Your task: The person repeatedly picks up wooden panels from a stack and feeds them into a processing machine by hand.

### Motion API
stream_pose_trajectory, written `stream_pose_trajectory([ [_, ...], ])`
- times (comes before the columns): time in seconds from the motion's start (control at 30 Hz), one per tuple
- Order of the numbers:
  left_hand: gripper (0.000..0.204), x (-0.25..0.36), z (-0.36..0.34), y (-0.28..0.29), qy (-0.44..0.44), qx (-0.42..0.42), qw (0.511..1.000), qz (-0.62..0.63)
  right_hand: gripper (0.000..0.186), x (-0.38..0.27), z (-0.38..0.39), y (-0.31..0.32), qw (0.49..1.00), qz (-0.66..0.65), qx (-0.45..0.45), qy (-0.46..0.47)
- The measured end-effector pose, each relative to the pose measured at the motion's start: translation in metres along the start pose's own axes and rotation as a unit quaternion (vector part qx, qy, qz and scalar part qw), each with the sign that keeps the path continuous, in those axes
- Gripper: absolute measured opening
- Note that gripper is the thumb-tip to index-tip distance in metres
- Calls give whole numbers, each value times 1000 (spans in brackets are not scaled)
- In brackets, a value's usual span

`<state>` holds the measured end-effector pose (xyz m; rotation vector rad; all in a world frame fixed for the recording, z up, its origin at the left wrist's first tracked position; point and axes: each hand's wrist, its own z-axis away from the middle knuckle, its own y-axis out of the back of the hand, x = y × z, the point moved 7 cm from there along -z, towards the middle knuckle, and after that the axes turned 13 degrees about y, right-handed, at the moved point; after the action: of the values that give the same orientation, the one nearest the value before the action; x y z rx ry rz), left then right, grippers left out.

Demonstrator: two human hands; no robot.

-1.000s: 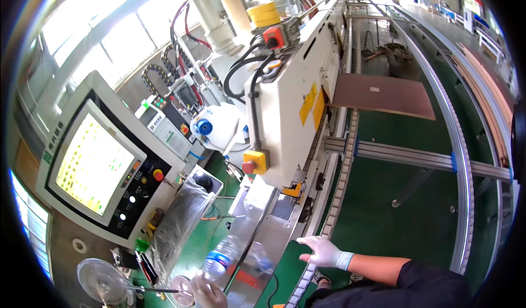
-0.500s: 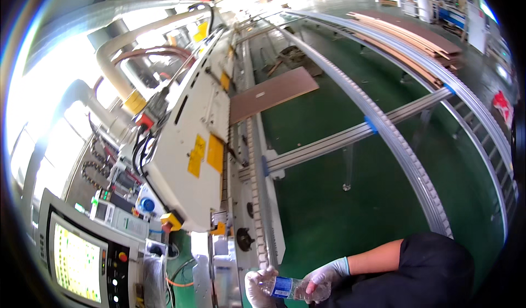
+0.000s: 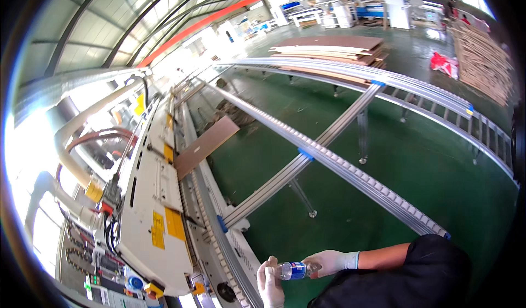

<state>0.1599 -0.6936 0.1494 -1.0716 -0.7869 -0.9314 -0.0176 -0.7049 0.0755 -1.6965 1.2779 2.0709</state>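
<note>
A clear plastic bottle (image 3: pixel 297 271) with a blue label lies sideways between my two hands at the bottom of the view. My left hand (image 3: pixel 270 284), in a white glove, has its fingers closed at the bottle's left end. Around the right end my right hand (image 3: pixel 330 263) is wrapped, also gloved in white, with a bare forearm and dark sleeve behind it. Both hands are held beside the near end of the machine's rail. Whether a cap is on the bottle, I cannot make out.
A long white machine (image 3: pixel 150 220) with yellow labels runs along the left. A brown board (image 3: pixel 205 146) sticks out from it over the green floor. Metal roller rails (image 3: pixel 329 157) cross the middle and right. Stacked boards (image 3: pixel 329 48) and a wood pile (image 3: pixel 482 61) stand farther back.
My view has turned to the right and up, so the machine's screen has left the picture. The bottle stays in my hands, and the left hand's fingers now point upward at its end.
</note>
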Motion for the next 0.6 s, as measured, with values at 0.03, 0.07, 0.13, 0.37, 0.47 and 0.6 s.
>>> stream_pose_trajectory([
  [0.03,29,-5,-7,0,3,-12,1000,-4,65,2,4,3,1000,-12,20,8],
  [0.07,32,-15,-15,7,0,-14,999,-36,64,4,8,6,999,-24,38,17],
  [0.13,33,-24,-20,10,12,-15,998,-55,63,13,13,9,997,46,65,25],
  [0.37,34,-61,-39,62,83,-17,979,185,54,2,33,65,959,67,252,111],
  [0.47,35,-78,-38,93,110,-21,973,201,58,-67,44,141,906,59,346,234],
  [0.6,24,-110,-24,119,168,-82,942,278,60,-192,69,220,811,233,377,381],
])
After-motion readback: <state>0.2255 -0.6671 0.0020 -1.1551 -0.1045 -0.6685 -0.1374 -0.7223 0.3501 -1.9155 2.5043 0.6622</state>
